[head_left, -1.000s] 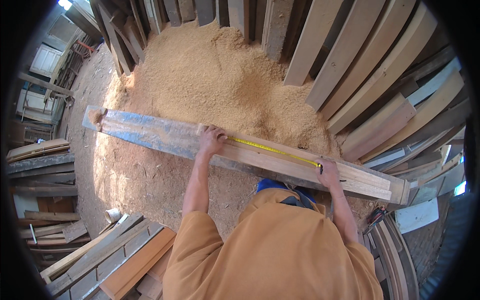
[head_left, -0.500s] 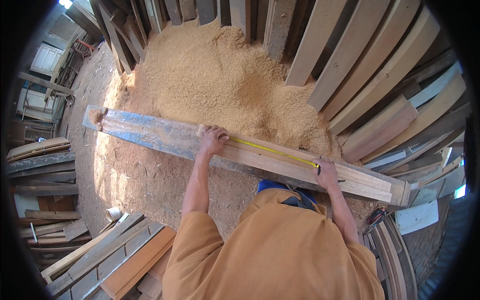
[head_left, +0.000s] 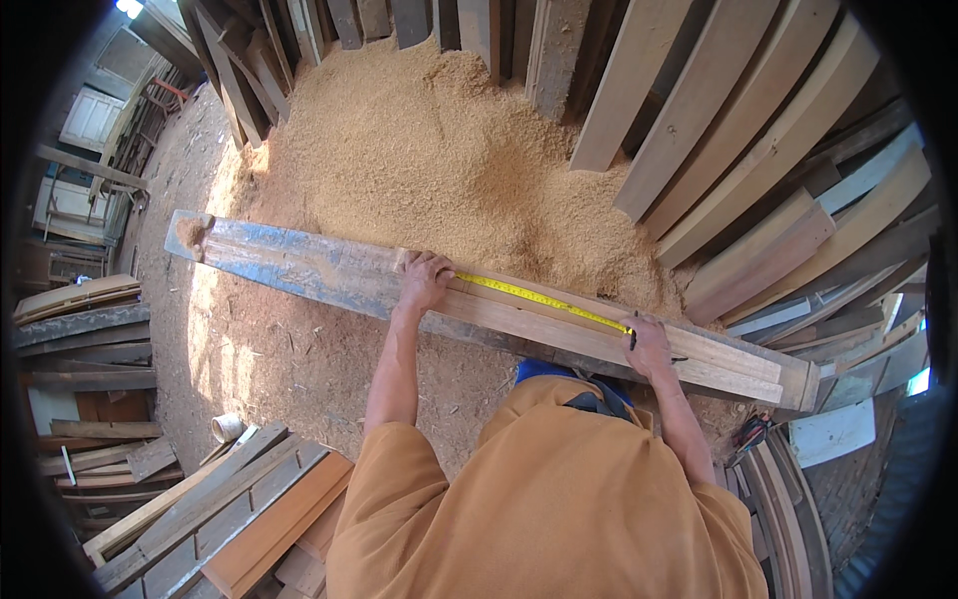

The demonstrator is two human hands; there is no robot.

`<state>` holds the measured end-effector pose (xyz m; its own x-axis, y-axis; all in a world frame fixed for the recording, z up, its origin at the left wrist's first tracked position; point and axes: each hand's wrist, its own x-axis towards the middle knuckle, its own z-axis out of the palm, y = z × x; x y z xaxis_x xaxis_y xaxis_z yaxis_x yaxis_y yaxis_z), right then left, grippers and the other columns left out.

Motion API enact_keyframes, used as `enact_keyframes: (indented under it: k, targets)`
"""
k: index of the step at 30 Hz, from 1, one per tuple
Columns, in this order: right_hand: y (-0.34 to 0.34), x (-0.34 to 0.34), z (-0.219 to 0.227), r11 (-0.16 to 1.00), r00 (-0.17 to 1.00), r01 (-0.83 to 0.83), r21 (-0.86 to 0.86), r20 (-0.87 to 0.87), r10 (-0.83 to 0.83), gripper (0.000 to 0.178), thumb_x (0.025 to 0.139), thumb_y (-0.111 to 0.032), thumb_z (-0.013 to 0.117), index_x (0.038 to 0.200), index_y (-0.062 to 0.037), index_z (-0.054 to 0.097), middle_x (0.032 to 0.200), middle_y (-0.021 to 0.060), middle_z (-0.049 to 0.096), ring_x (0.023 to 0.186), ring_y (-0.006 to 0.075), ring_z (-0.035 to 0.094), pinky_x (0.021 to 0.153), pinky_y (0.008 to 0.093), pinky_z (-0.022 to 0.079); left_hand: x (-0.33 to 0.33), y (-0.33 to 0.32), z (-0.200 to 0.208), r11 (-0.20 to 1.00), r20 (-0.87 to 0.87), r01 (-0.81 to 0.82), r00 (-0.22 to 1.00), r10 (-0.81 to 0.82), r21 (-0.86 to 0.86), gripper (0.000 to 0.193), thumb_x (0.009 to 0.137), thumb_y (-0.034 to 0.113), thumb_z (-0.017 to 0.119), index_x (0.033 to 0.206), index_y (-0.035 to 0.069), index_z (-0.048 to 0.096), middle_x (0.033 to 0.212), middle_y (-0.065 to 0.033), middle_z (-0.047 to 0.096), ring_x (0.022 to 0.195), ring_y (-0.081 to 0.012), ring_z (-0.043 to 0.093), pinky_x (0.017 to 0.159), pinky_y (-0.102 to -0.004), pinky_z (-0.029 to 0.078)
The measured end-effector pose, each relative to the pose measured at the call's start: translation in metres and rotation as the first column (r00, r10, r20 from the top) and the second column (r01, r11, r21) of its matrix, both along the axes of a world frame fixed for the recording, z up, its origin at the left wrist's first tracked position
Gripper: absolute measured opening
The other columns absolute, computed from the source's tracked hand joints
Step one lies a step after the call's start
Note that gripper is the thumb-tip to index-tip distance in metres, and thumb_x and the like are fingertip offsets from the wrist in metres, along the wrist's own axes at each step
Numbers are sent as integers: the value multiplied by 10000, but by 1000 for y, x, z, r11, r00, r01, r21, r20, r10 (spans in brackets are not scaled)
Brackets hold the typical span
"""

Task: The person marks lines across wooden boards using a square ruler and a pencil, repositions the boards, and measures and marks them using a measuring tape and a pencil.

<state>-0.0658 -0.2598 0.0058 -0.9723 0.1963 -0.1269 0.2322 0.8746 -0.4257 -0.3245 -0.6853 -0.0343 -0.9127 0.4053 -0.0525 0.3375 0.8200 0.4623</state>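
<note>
A yellow tape measure [head_left: 529, 295] stretches along light wooden boards [head_left: 559, 326] lying on a long worn bench plank [head_left: 299, 262]. My left hand [head_left: 427, 281] is closed over the boards' left end, and the tape's left end goes under its fingers. My right hand [head_left: 651, 347] grips the tape's other end, nearer the boards' right end. Something dark shows between its fingers, and a thin dark tip sticks out on its right side; I cannot make out what it is. The fingers partly hide both tape ends.
A heap of sawdust [head_left: 419, 150] lies beyond the bench. Upright planks [head_left: 689, 120] lean at the far side and right. Stacked boards [head_left: 279, 519] lie at the lower left beside a white pipe piece [head_left: 227, 427]. A white panel [head_left: 833, 433] is at the right.
The tape's blade has turned, so more of its yellow face shows, with a slight twist midway. Both hands stay nearly in place.
</note>
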Motion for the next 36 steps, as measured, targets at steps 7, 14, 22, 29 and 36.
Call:
enact_keyframes:
  k: [7, 14, 22, 29, 36]
  targets:
    - [-3, -1, 10, 999, 999, 21, -24, 43, -20, 336, 788, -110, 686, 1117, -92, 747, 1015, 175, 692, 1042, 386, 648, 986, 472, 507, 0, 6, 6, 1000, -2, -6, 1000, 6, 10, 138, 859, 248, 794, 993, 218, 793, 1044, -16, 694, 1140, -318, 572, 1013, -516, 421]
    - [-1, 0, 2, 1000, 999, 19, -17, 36, -19, 342, 778, -104, 685, 1114, -80, 746, 1047, 181, 704, 1044, 380, 649, 979, 475, 506, 0, 2, 3, 1000, -32, -11, 999, 11, 14, 116, 860, 254, 789, 975, 234, 784, 1044, 6, 694, 1136, -302, 573, 1021, -505, 407]
    - [3, 0, -6, 999, 1000, 4, -43, 8, -3, 329, 794, -121, 712, 1119, -107, 760, 1004, 193, 669, 1005, 399, 654, 927, 480, 526, 1, 2, 3, 1000, -50, -13, 999, 14, 17, 117, 849, 258, 801, 961, 228, 788, 1017, 5, 690, 1115, -305, 583, 982, -516, 436]
    - [3, -4, -3, 999, 1000, 8, -43, 27, -7, 313, 788, -128, 715, 1097, -105, 760, 993, 195, 671, 986, 399, 654, 924, 485, 515, -1, 1, 0, 999, -66, -5, 998, 8, 36, 122, 840, 272, 807, 948, 221, 787, 1007, -2, 686, 1110, -314, 576, 960, -520, 428]
    - [-1, -4, -1, 999, 999, 20, -42, 36, -18, 329, 786, -130, 720, 1112, -113, 757, 1003, 191, 669, 1005, 397, 655, 933, 484, 514, -3, -1, -1, 998, -77, 26, 997, -22, 52, 117, 835, 250, 803, 940, 209, 775, 997, -11, 683, 1109, -319, 568, 954, -525, 418]
